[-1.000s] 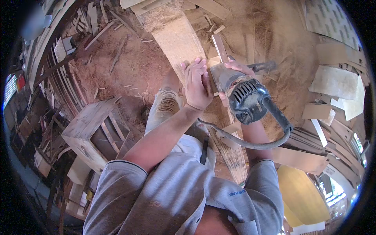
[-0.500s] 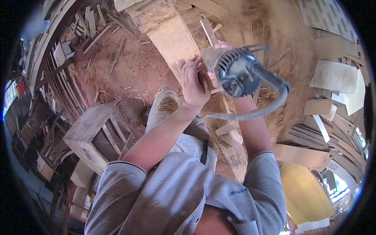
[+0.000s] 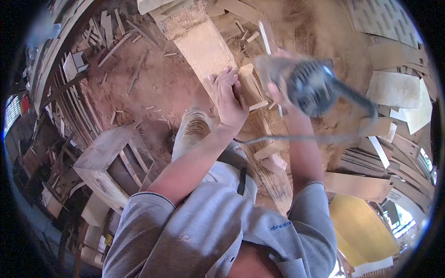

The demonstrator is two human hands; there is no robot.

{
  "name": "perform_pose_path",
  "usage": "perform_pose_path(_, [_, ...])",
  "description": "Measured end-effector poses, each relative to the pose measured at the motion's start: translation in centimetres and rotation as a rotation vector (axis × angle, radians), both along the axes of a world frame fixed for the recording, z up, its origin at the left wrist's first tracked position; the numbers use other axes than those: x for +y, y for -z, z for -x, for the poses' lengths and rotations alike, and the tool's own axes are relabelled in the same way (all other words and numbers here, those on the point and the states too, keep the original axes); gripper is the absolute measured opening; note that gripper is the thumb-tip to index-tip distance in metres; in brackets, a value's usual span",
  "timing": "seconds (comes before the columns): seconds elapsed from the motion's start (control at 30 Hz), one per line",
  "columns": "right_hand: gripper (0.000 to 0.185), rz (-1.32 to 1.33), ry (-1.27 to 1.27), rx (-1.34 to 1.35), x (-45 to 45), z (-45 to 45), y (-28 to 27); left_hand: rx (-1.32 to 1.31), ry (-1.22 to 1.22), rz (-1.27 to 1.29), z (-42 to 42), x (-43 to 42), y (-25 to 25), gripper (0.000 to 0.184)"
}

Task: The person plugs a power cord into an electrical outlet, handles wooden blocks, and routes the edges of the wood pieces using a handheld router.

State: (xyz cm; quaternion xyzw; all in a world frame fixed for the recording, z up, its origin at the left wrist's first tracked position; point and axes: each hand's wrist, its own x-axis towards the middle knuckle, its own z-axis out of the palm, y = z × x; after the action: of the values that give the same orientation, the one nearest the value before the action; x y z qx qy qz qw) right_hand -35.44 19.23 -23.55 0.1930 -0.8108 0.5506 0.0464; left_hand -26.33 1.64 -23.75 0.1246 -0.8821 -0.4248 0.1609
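My right hand [image 3: 277,90] is closed around a corded power tool [image 3: 311,88] with a black, vented motor housing and a flat plate on its left side. The tool is blurred and tilted, held up to the right of a wide wooden board [image 3: 204,44]. A cord [image 3: 296,138] loops from it back towards my lap. My left hand [image 3: 229,97] rests on the board with fingers stretched out, its thumb side against a small pale wooden piece [image 3: 250,85]. The tool is apart from that piece.
Sawdust and wood scraps [image 3: 116,48] cover the floor. A wooden box frame [image 3: 104,157] stands at left. Smaller offcuts [image 3: 271,155] lie on the board near my legs. Panels [image 3: 394,90] and a yellow sheet [image 3: 359,227] are at right.
My right hand has moved the power tool to the right, away from the small wooden piece, which now shows more fully. The cord has shifted with it. My left hand has stayed put.
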Motion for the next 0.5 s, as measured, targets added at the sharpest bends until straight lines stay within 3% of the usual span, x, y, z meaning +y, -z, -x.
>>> perform_pose_path(0.1, [0.084,0.261,-0.055,-0.131,2.7,-3.6,-3.1,-0.015,-0.016,0.043,0.1,0.6,0.2,0.022])
perform_pose_path(0.23, [0.073,0.375,-0.056,-0.279,2.9,-7.1,-4.7,-0.003,0.003,0.012,0.0,0.5,0.4,0.022])
perform_pose_path(0.37, [0.079,0.259,-0.152,-0.248,3.6,-7.8,-2.2,0.004,0.011,0.026,0.1,0.5,0.4,0.022])
perform_pose_path(0.5, [0.076,0.199,-0.146,-0.169,2.8,-7.0,-3.3,-0.003,0.014,0.03,0.0,0.5,0.5,0.022])
